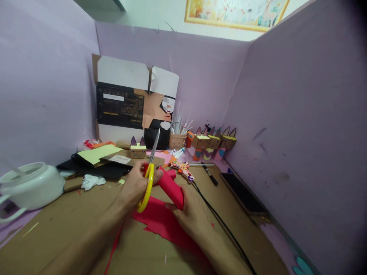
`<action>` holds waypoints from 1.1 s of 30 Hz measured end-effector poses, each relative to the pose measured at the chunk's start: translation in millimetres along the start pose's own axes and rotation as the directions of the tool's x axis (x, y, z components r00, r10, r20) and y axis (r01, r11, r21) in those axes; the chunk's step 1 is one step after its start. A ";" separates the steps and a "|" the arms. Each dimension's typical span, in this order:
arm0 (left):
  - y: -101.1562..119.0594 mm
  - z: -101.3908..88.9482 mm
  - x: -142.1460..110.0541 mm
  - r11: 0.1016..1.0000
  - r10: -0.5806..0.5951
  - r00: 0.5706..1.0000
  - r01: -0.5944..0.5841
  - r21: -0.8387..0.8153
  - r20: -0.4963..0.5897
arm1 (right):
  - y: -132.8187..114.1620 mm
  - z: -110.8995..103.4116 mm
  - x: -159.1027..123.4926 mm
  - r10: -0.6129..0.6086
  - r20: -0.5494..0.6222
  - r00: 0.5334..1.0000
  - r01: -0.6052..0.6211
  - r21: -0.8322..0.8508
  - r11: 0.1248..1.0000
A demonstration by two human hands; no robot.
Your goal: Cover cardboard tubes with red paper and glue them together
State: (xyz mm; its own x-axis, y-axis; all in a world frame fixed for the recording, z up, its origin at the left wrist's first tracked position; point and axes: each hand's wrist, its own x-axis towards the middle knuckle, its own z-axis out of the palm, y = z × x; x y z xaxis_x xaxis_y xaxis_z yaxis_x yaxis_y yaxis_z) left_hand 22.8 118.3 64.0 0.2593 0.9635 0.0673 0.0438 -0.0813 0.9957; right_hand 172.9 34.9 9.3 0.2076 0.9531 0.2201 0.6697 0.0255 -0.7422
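My left hand [137, 184] is closed on a pair of scissors [149, 187] with yellow handles; their blades point up and away. Its thumb reaches to the top end of a red paper-covered tube [171, 188]. Around the lower end of that tube my right hand [191, 214] is closed, thumb on the near side. Beneath both hands a torn-edged red sheet [160, 221] lies on the cardboard. A second short red roll [172, 174] shows partly behind the tube. From under my left forearm a thin red strip [114, 244] trails toward me.
A white pot [37, 187] stands left, near black sheets [100, 170] and crumpled tissue [92, 181]. A patterned glue gun [183, 170] with a black cord [220, 219] lies ahead. Cat-eared box figures [200, 141], a black marker [210, 175] and a dark tablet [242, 193] are to the right.
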 end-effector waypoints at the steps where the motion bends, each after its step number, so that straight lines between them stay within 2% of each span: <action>1: -0.9 3.1 -2.0 1.000 -0.003 1.000 0.003 -0.001 -0.002 | 0.3 0.9 -0.5 -0.009 -0.006 1.000 0.009 0.002 1.000; 6: -4.9 6.7 -6.6 0.990 0.008 0.999 -0.003 -0.139 0.035 | 0.8 0.0 -2.1 -0.042 0.005 0.999 0.042 0.107 0.993; 9: -6.2 1.1 -5.4 0.980 0.025 0.995 -0.006 -0.201 0.092 | -1.2 -6.8 -2.1 -0.027 0.139 0.990 -0.020 0.330 0.944; 11: -6.7 -2.1 -4.8 0.977 0.000 0.988 0.032 -0.210 0.154 | -2.6 -11.2 -2.5 -0.033 0.307 0.951 -0.138 0.519 0.843; 13: -7.3 -3.5 -5.0 0.975 -0.026 0.979 0.070 -0.212 0.203 | -3.6 -13.6 -3.7 -0.081 0.470 0.879 -0.285 0.653 0.702; 15: -8.3 -3.6 -5.6 0.974 -0.027 0.975 0.076 -0.215 0.222 | -3.8 -13.2 -5.3 -0.115 0.565 0.817 -0.405 0.705 0.583; 17: -9.5 -3.6 -6.1 0.975 -0.015 0.978 0.060 -0.212 0.208 | -3.0 -10.4 -6.4 -0.107 0.597 0.795 -0.469 0.717 0.515; 21: -11.5 -6.0 -6.3 0.988 0.059 0.991 -0.040 -0.150 0.124 | 1.0 -3.8 -4.7 -0.030 0.546 0.837 -0.470 0.748 0.469; 24: -12.8 -10.8 -6.4 0.986 0.165 0.986 -0.165 0.026 0.017 | 3.6 -3.8 -0.8 0.035 0.462 0.886 -0.431 0.794 0.428; 26: -12.4 -14.9 -7.1 0.969 0.217 0.976 -0.213 0.125 -0.018 | 4.3 -6.2 1.7 0.083 0.416 0.906 -0.413 0.819 0.399; 28: -9.2 -19.2 -10.1 0.943 0.248 0.969 -0.240 0.231 -0.008 | 4.1 -9.2 3.5 0.126 0.381 0.916 -0.399 0.836 0.377; 31: -0.2 -25.4 -20.8 0.848 0.302 0.949 -0.310 0.429 0.088 | 1.9 -12.9 5.0 0.163 0.334 0.928 -0.372 0.850 0.374; 33: 2.8 -30.9 -30.2 0.842 0.282 0.954 -0.297 0.451 0.102 | -0.1 -14.7 5.7 0.185 0.295 0.937 -0.345 0.856 0.386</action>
State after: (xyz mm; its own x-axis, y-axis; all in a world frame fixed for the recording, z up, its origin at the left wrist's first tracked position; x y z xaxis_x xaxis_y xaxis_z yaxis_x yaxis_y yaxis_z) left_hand -14.7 96.8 66.7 0.3583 0.8700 0.3387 0.3946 -0.4699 0.7896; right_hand 184.5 35.9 19.9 0.1082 0.9871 -0.1176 -0.4232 -0.0613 -0.9039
